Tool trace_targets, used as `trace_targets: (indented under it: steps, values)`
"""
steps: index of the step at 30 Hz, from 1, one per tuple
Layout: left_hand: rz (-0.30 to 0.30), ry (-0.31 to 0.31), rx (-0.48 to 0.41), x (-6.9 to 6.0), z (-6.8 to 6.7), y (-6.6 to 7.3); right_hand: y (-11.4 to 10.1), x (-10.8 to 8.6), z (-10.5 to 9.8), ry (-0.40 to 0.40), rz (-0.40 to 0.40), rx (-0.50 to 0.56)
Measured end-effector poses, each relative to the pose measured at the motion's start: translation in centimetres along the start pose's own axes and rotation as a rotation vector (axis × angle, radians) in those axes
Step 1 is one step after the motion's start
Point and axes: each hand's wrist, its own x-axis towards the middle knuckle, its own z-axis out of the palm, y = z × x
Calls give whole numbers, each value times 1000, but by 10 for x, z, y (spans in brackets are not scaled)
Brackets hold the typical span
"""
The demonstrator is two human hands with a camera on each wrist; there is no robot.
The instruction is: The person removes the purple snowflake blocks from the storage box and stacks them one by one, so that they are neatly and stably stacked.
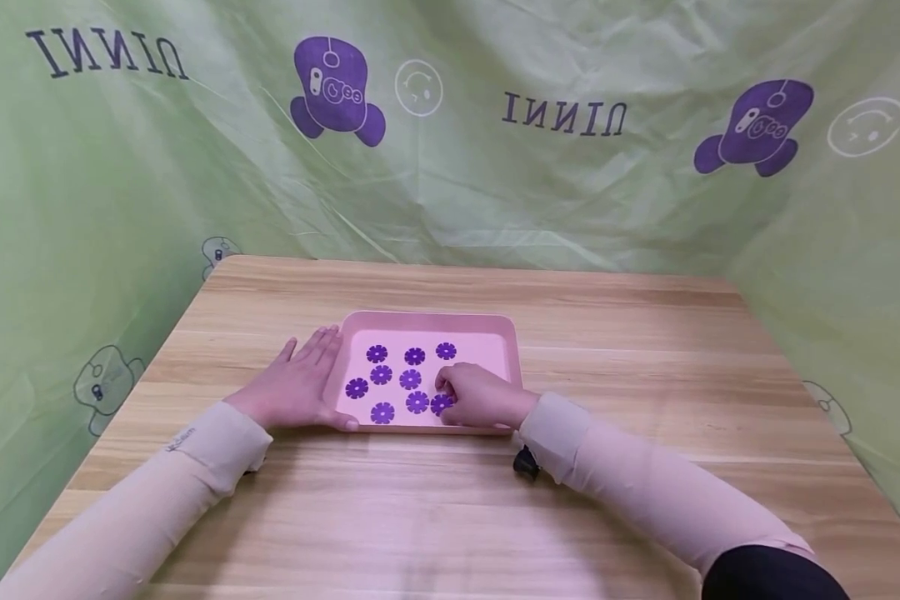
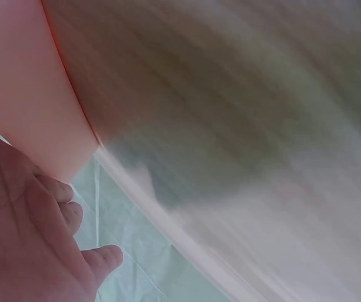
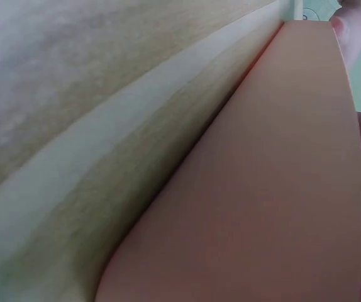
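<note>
A shallow pink tray (image 1: pixel 438 321) lies on the table with several purple snowflake-shaped discs (image 1: pixel 410 379) spread flat over its floor. My left hand (image 1: pixel 296 387) rests against the tray's left side, its fingers straight along the wall and its thumb at the front left corner. Over the front right part of the tray, my right hand (image 1: pixel 486 398) has its thumb and curled index finger at one purple disc (image 1: pixel 440 405), partly covered by them. The left wrist view has the left palm (image 2: pixel 29 233) beside the tray wall (image 2: pixel 29 82). In the right wrist view the tray wall (image 3: pixel 249 170) hides most of the right hand.
The wood-grain table (image 1: pixel 630 350) extends around the tray on every side. A green printed curtain (image 1: pixel 450 192) hangs behind the table and at both sides.
</note>
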Motion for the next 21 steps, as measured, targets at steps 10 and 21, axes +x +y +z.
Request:
trace_targets:
  steps: [10,21]
  values:
    - [-5,-2,0,-5,-2,-4,-4,7,5,33,-18,-71]
    - [-14,-9,-24,-5,1,-5,-1,7,3,83,-36,-3]
